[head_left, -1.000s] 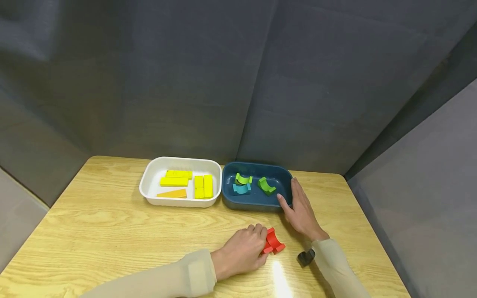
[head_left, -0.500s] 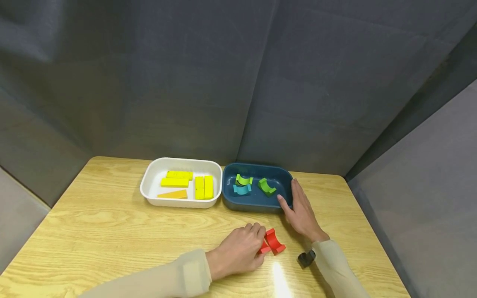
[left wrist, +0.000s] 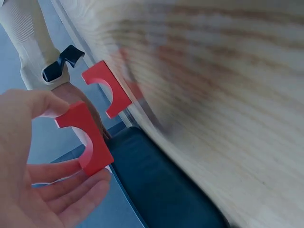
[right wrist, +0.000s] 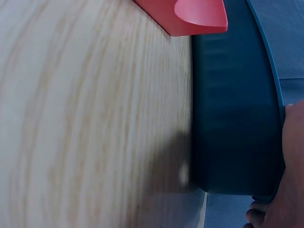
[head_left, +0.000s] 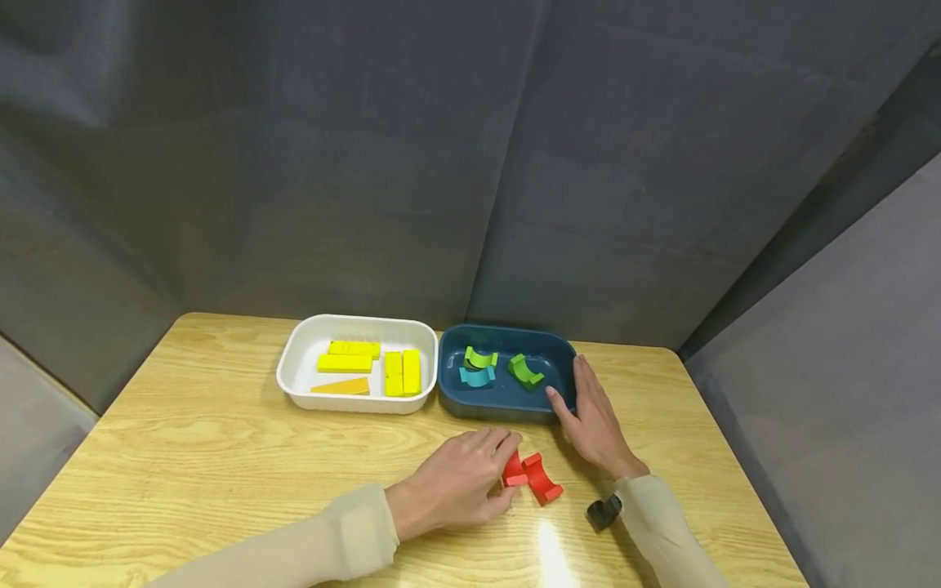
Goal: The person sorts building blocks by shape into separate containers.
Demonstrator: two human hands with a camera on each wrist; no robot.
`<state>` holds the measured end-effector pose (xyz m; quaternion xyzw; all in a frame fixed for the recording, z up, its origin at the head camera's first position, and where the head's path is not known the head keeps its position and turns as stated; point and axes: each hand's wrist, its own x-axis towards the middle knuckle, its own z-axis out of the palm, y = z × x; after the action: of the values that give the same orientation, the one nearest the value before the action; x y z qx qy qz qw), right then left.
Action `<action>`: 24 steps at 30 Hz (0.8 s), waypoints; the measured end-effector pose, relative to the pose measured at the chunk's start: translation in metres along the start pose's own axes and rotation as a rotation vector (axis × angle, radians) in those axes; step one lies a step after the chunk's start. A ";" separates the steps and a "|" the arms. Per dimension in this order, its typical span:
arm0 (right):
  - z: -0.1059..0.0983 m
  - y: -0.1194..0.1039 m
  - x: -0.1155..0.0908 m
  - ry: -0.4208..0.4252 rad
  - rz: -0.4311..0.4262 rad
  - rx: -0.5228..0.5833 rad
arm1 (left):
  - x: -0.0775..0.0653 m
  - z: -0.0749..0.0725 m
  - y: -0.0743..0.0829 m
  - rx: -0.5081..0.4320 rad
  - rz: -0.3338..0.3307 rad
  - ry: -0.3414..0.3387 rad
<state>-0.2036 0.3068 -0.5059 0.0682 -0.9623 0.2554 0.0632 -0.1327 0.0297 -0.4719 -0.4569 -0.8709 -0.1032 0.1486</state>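
My left hand (head_left: 459, 482) pinches a red arch block (left wrist: 95, 137) between thumb and fingers, low over the table in front of the blue bin. A second red arch block (head_left: 544, 480) sits on the table just right of it, a narrow gap between them in the left wrist view. My right hand (head_left: 597, 420) rests on the right end of the dark blue bin (head_left: 500, 411), fingers straight along the outer side and thumb at the front rim. Inside that bin lie a light green arch block (head_left: 481, 358), a blue one (head_left: 478, 377) and a darker green one (head_left: 525, 371).
A white bin (head_left: 353, 402) stands against the blue bin's left side. It holds several yellow bars (head_left: 344, 363) and an orange wedge (head_left: 341, 386). Dark grey cloth (head_left: 367, 163) hangs behind the wooden table (head_left: 220, 457), and a black device (head_left: 604, 512) sits at my right wrist.
My left hand has drawn one red arch block a little left and toward the bins, parting it from the other. My right hand has stayed on the blue bin.
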 end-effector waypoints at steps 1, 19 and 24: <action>0.000 0.000 0.000 0.000 0.002 0.001 | 0.000 -0.001 -0.001 0.004 0.003 0.003; 0.002 0.002 0.000 -0.006 0.008 0.007 | 0.011 -0.015 -0.025 0.040 0.051 0.118; 0.002 0.003 0.000 -0.003 0.006 0.001 | 0.019 -0.018 -0.033 0.054 0.041 0.157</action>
<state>-0.2045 0.3081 -0.5091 0.0658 -0.9626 0.2558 0.0608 -0.1677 0.0201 -0.4499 -0.4610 -0.8495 -0.1121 0.2305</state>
